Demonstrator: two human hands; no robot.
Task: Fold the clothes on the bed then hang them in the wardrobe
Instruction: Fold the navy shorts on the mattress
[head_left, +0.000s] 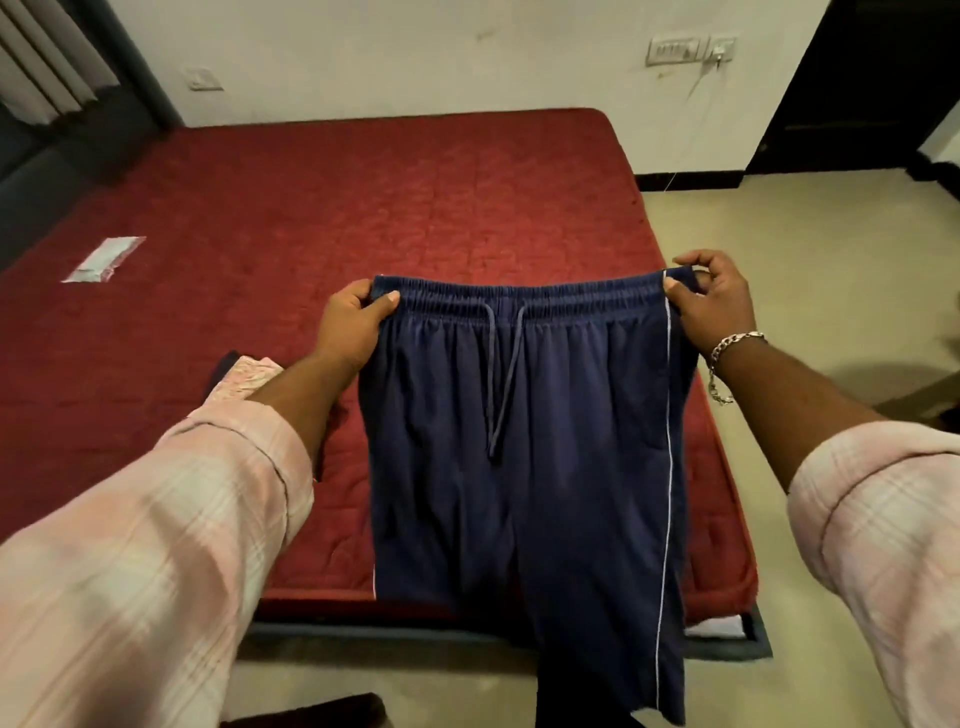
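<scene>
Navy blue shorts (519, 441) hang in the air in front of me, held up by the waistband over the near edge of the bed, legs dangling down past the mattress edge toward the floor. Elastic waistband stretched flat between my hands, grey drawstring (501, 374) hanging loose down the front, thin white piping down each side seam.

My left hand (353, 327) grips the left end of the waistband, thumb on the front, fingers curled behind the fabric. My right hand (714, 301) pinches the right end, thumb and fingers closed on the band (a silver chain bracelet (727, 358) sits on that wrist). Both sleeves are pink plaid, rolled up at the forearms.

Just behind my left forearm, a pink plaid garment (244, 382) lies on the mattress with something dark under it; can't tell what the dark piece is.

The bed is a bare red quilted mattress (363, 208) on a dark frame. A small white packet (104, 258) lies far left on it, well apart from the shorts. Beige floor (805, 260) to the right, white wall behind with a switchboard (678, 50) and a plugged-in charger (722, 49).
</scene>
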